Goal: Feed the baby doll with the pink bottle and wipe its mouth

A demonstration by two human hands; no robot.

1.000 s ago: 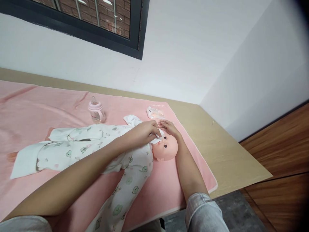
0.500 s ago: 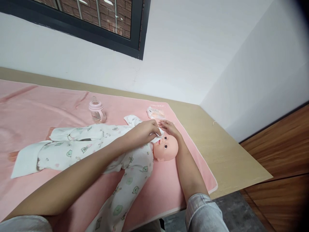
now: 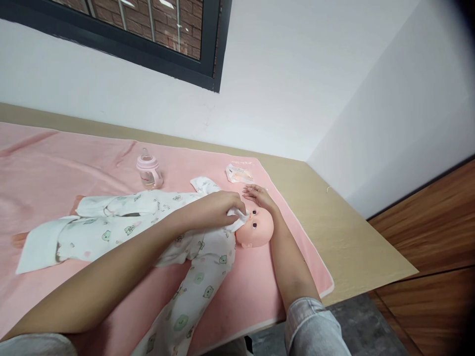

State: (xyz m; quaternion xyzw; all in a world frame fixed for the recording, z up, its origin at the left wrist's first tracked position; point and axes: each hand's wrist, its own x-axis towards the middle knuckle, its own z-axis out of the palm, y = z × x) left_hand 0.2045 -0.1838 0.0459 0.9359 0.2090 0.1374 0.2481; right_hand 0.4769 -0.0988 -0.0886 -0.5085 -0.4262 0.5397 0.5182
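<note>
A baby doll [image 3: 261, 232] in white printed clothes [image 3: 202, 247] lies on its back, its head to the right. My left hand [image 3: 220, 207] is closed on a white wipe [image 3: 239, 220], which lies against the doll's mouth and chin. At the far side of the doll's head rests my right hand [image 3: 260, 196], its fingers stretched out and holding nothing. My right forearm runs past the crown of the head. Part of the doll's chest is hidden behind my left hand and forearm.
A pink blanket [image 3: 85, 163] covers much of the wooden table [image 3: 334, 237]. On it stand a pink-topped baby bottle [image 3: 149, 170] and, beyond the doll's head, a small clear plastic packet [image 3: 238, 173]. A white wall with a dark window frame [image 3: 211, 74] rises behind.
My left hand has shifted slightly toward me and to the left, bringing the wipe from the far cheek over the doll's mouth. My right hand has stayed in place.
</note>
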